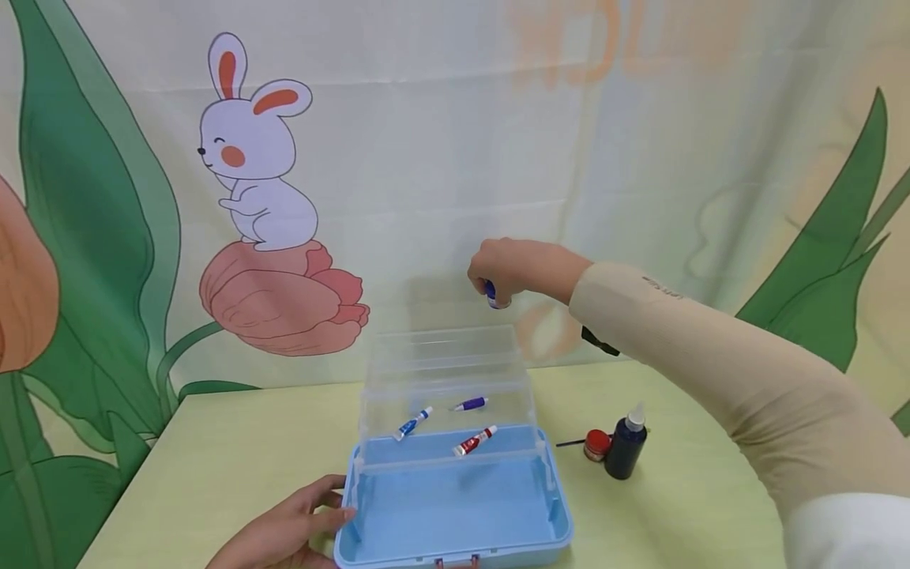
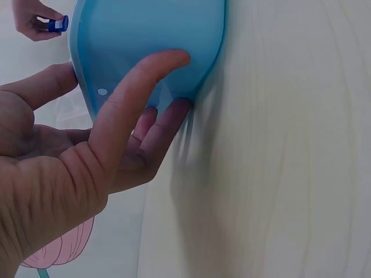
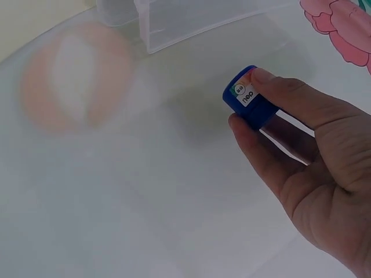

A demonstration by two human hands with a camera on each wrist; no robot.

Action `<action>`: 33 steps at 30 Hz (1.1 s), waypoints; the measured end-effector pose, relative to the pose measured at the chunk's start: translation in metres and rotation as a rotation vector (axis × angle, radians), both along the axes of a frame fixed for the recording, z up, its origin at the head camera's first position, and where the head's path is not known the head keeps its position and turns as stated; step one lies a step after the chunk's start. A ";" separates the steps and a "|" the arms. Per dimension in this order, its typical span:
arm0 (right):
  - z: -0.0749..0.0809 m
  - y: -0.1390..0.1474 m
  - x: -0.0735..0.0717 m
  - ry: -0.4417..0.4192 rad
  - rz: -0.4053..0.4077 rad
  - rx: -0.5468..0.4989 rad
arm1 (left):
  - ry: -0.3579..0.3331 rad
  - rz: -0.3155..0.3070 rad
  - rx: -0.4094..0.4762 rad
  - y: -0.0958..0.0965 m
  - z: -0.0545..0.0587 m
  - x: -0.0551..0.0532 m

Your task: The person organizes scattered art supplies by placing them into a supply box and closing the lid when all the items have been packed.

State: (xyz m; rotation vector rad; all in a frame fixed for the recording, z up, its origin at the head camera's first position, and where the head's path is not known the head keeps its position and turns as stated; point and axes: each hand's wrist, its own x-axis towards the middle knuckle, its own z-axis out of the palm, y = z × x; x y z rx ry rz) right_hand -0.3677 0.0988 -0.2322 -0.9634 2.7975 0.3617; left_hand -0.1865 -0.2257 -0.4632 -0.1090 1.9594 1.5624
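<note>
My right hand (image 1: 508, 269) is raised at the backdrop, above and behind the box, and pinches a small blue jar (image 3: 246, 95) between thumb and fingers. A label is visible on the jar's side in the right wrist view. Low at the left, my left hand (image 1: 295, 521) touches the left end of the light-blue storage box (image 1: 455, 514) with its thumb and fingertips. Clear plastic (image 1: 444, 356) stands up at the back of the box. Within the clear section lie a blue paint tube (image 1: 413, 424), a red paint tube (image 1: 475, 441) and a short purple-handled item (image 1: 469, 404).
Right of the box stand a dark bottle (image 1: 626, 450) with a pale nozzle and a small red-lidded jar (image 1: 597, 444), beside a thin dark stick (image 1: 569, 443). A printed cloth backdrop (image 1: 426, 158) hangs behind the pale table (image 1: 235, 450).
</note>
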 end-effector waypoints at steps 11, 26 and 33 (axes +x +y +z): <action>-0.007 0.001 -0.015 -0.029 0.015 0.012 | -0.002 0.002 0.010 -0.002 0.000 -0.002; -0.022 -0.001 -0.023 -0.123 0.046 0.067 | -0.002 -0.014 -0.022 0.000 0.003 -0.002; -0.028 -0.004 -0.024 -0.156 0.025 0.044 | 0.010 0.006 -0.103 0.001 0.004 -0.004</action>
